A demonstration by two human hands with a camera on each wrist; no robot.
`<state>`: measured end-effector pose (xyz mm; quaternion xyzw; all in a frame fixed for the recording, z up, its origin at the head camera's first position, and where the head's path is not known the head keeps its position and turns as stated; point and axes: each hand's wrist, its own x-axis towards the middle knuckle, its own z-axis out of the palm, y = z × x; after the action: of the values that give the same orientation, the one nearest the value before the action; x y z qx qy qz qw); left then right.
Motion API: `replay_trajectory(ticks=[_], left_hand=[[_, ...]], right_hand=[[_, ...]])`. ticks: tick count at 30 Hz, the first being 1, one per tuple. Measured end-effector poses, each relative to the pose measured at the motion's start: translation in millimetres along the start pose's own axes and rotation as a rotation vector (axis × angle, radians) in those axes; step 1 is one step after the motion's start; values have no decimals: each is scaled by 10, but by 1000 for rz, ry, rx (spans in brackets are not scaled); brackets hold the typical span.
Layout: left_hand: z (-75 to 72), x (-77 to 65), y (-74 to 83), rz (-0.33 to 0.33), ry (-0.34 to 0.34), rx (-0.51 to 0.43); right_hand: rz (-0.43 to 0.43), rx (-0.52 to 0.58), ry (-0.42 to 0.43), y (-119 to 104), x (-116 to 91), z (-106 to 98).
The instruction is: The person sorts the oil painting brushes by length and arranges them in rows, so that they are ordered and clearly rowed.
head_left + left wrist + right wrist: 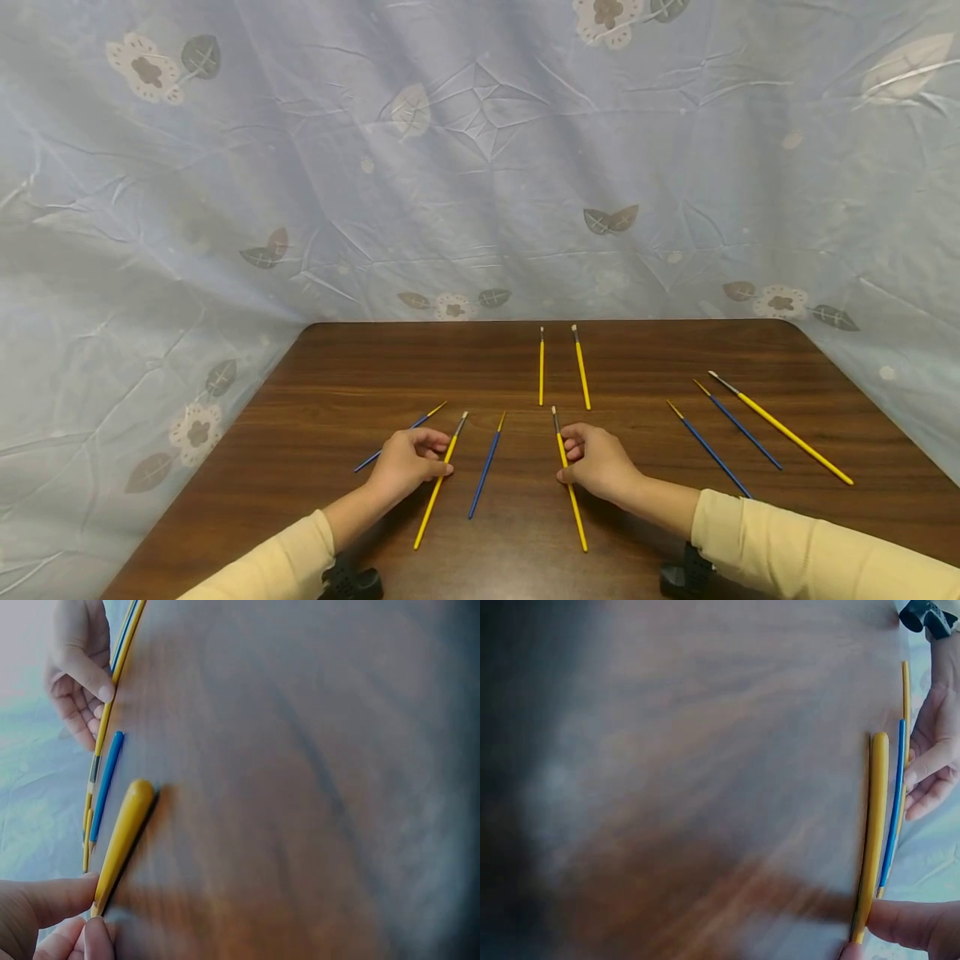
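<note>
My left hand (408, 462) pinches a yellow-handled paintbrush (429, 512) between thumb and fingers, its pale bristles pointing away from me. In the left wrist view the rounded handle end (129, 821) lies close to the tabletop. To the right, another yellow-handled paintbrush (577, 518) is pinched in my right hand (600, 462), bristles also toward the far side. The right wrist view shows its handle (877, 802) beside the thumb. Between the two hands lies a blue paintbrush (486, 471). Partly hidden behind my left hand is a second blue paintbrush (367, 460).
Two yellow paintbrushes (542, 371) (582, 375) lie near the back of the brown wooden table (360, 358). On the right rest two blue paintbrushes (708, 450) (742, 427) and a longer yellow one (791, 435). A patterned curtain (480, 208) hangs around the table.
</note>
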<state>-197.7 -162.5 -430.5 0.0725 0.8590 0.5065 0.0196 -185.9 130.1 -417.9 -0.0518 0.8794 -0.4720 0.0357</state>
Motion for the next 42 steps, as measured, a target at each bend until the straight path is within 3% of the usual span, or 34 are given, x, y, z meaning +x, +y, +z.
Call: replay_trajectory(ticks=[9,26,34,42], left_hand=[[-20,-8,8,37,28,10],[24,7,17,24,44,-4],[21,9,23,-4,62,-24],[-13,-4,42,-81,36,-135]], right_hand=[[-21,52,20,42,6,-68],[41,218,-94,175,47,-217],[63,310,-162,206,61,-261],[71,364,-203,227,55,-278]])
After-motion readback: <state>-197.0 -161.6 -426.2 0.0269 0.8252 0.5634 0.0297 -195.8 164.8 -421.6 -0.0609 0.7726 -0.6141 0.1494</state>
